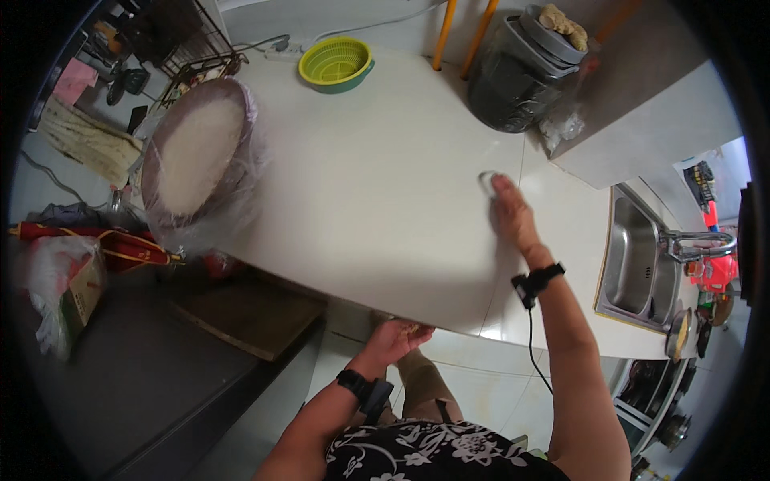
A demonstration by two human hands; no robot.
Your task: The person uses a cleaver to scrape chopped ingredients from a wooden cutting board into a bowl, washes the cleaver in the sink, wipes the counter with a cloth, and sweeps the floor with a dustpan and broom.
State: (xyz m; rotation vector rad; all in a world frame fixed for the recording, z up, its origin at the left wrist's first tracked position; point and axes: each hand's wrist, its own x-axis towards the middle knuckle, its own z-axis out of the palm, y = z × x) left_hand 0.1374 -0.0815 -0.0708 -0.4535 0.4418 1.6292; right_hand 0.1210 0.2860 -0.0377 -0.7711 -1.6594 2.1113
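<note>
My right hand (pixel 514 216) reaches over the white countertop (pixel 385 198), its fingers curled near a small ring-shaped item (pixel 486 179) whose kind I cannot tell. Whether the fingers hold that item is unclear. At the counter's front edge my left hand (pixel 400 341) is cupped palm up, with small tan bits (pixel 411 329) lying in it. Each wrist wears a black strap with a small device; a cable hangs from the right one.
A large round pan (pixel 245 120) of white grains, wrapped in clear plastic, stands left. Behind are a yellow-green colander (pixel 335 63) and a dark lidded container (pixel 511 84) with ginger (pixel 563 25) on top. A steel sink (pixel 628 258) lies right; a dark surface (pixel 132 349) is lower left.
</note>
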